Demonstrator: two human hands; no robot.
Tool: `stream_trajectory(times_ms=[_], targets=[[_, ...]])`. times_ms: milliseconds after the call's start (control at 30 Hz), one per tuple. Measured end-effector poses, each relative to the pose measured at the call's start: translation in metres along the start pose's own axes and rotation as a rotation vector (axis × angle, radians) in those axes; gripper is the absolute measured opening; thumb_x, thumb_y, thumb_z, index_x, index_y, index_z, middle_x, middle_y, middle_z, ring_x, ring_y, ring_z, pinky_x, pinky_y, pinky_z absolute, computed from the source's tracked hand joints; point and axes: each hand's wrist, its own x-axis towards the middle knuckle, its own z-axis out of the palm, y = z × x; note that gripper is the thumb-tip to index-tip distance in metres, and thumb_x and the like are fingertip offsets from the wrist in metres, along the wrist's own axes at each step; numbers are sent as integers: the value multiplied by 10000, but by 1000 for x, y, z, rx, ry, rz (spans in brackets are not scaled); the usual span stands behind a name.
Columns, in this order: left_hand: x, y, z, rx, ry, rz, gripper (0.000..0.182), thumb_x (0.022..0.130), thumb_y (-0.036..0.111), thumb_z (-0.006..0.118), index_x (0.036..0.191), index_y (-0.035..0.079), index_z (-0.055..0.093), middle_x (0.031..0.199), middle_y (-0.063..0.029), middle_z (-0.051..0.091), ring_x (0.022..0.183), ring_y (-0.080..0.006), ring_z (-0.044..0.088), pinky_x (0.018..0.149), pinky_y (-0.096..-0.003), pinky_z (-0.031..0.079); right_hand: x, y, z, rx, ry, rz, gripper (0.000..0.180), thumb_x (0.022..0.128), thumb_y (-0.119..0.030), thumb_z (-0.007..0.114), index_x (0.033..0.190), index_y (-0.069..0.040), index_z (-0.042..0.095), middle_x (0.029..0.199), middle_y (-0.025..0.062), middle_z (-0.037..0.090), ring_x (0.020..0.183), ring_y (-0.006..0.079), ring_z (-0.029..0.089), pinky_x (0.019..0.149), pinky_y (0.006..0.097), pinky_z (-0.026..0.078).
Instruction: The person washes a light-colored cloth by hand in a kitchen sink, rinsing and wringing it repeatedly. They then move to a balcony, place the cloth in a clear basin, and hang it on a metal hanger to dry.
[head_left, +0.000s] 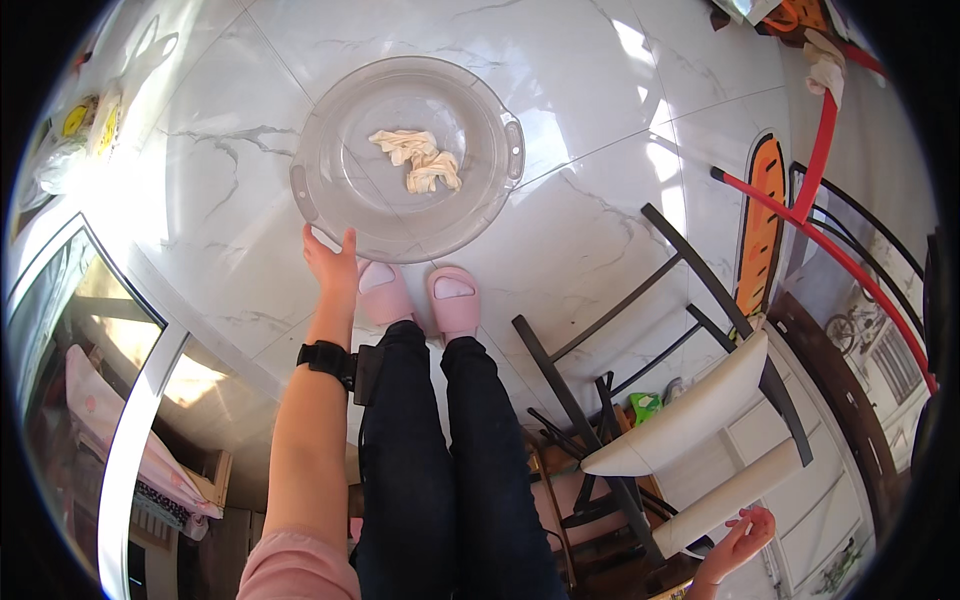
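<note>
A round translucent grey plastic basin (324, 127) rests on the floor just ahead of my feet. Crumpled cream-coloured cloth (420, 159) lies on its bottom, bunched in two connected or touching heaps. Beside the basin's near left rim is my left hand (330, 259), thumb and fingers apart, holding nothing. Whether its fingertips touch the rim, I cannot tell. Far off at the lower right, my right hand (745, 536) hangs near the chair with loosely curled fingers apart and nothing visible in it.
A chair with dark legs and a pale seat (690, 405) stands to the right. Beyond it are a red metal bar (847, 262) and an orange carrot-shaped item (761, 217). A framed glass door (142, 405) is at the left. My pink slippers (455, 300) stand on marble-patterned tiles (592, 217).
</note>
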Motion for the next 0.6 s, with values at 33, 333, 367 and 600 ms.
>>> stream_trajectory(times_ms=[33,333,367,600], targets=[[-1,3,-4,156,45,267,454,787,29,530,1221,63,404,1297,-161,353,1073,-331,464,873,-406,405,3,-32,6,27,-20,-54,276,852,14,380,1125,-28,385,945,101,490,681,137,488,517,216,419],[17,22,83,636,-391,931,177,753,18,553,919,63,597,1123,-102,496,981,-274,515,922,-427,365,-13,-112,45,248,-252,-157,183,852,12,410,1034,14,399,822,125,518,639,158,507,584,252,437],[16,25,83,682,-377,959,175,756,22,553,920,59,599,1125,-97,497,966,-265,528,931,-424,361,-16,-110,47,221,-248,-145,204,847,37,372,1046,0,401,832,101,503,647,131,488,588,230,421],[-66,71,-36,152,-599,823,291,761,41,553,1051,54,569,1226,-93,429,948,-272,551,896,-414,397,-36,-123,12,279,-561,-128,195,758,142,463,906,19,496,746,105,547,597,162,557,556,240,443]])
